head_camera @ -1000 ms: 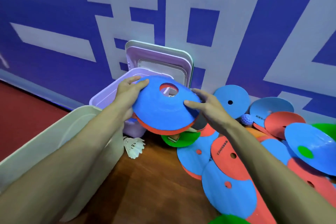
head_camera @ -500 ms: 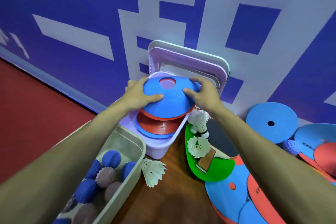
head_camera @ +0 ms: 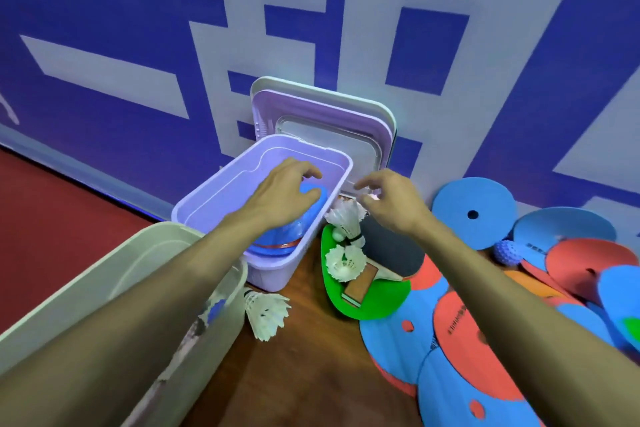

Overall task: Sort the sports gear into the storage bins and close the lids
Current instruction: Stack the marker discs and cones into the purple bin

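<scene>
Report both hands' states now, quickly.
Left hand: on the blue cone in the purple bin; grip cannot be told.
Right hand: open, holding nothing.
</scene>
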`<action>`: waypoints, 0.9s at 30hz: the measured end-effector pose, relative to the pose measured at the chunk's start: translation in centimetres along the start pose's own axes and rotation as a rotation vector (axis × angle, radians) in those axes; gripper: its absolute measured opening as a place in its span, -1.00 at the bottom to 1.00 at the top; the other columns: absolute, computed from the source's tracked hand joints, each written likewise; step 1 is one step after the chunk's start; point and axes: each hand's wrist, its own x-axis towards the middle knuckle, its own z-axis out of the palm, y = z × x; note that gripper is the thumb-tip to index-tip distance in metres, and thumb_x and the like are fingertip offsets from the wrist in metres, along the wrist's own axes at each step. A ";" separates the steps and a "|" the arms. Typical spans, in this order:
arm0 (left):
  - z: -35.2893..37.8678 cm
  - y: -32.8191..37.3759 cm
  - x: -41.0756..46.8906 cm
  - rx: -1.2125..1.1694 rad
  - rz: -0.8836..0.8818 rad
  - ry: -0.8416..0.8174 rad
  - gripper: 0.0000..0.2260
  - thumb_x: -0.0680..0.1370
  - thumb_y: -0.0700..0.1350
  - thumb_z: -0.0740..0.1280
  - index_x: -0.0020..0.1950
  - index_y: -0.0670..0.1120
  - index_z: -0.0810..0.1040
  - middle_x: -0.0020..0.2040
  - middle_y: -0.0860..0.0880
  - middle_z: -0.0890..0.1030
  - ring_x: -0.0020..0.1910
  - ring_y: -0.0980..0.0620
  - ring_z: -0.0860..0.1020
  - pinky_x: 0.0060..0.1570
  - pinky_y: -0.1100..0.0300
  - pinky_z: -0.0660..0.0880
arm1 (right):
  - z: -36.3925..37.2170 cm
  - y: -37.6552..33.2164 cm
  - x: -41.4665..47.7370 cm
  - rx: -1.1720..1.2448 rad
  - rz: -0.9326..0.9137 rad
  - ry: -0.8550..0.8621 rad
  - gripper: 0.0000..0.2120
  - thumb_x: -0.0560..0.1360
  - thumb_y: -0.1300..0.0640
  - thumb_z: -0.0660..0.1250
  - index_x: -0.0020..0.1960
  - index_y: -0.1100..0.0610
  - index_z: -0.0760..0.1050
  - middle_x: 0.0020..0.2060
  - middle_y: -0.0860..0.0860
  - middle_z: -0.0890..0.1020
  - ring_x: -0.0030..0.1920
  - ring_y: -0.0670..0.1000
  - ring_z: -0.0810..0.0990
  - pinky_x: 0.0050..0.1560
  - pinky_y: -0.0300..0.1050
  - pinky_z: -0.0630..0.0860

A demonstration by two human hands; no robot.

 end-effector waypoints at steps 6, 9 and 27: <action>4.4 10.2 -3.9 -0.180 0.167 -0.035 -0.83 0.47 -0.17 0.37 0.05 -0.05 0.60 -0.04 0.02 0.61 -0.07 0.10 0.56 0.03 0.26 0.45 | -6.0 3.7 -10.1 0.022 0.045 0.013 -0.89 0.48 0.14 0.36 -0.02 0.07 0.63 -0.18 -0.10 0.61 -0.18 -0.10 0.53 -0.12 -0.27 0.40; 7.3 13.9 -6.4 -0.268 0.210 -0.105 -0.86 0.46 -0.19 0.38 -0.01 -0.03 0.61 -0.10 0.05 0.62 -0.13 0.18 0.56 -0.01 0.30 0.47 | -7.9 5.6 -15.2 0.040 0.091 0.044 -0.92 0.47 0.17 0.38 -0.05 0.09 0.62 -0.19 -0.10 0.62 -0.22 -0.15 0.54 -0.13 -0.33 0.42; 24.8 15.8 -5.9 0.112 -0.002 -0.461 -0.34 0.50 0.06 0.36 0.51 -0.06 0.15 0.44 -0.12 0.27 0.43 -0.13 0.18 0.39 0.04 0.11 | -5.4 18.6 -28.6 -0.331 0.418 -0.150 -0.06 0.28 -0.26 0.45 0.50 -0.01 0.09 0.40 0.03 0.15 0.35 0.09 0.21 0.29 0.02 0.28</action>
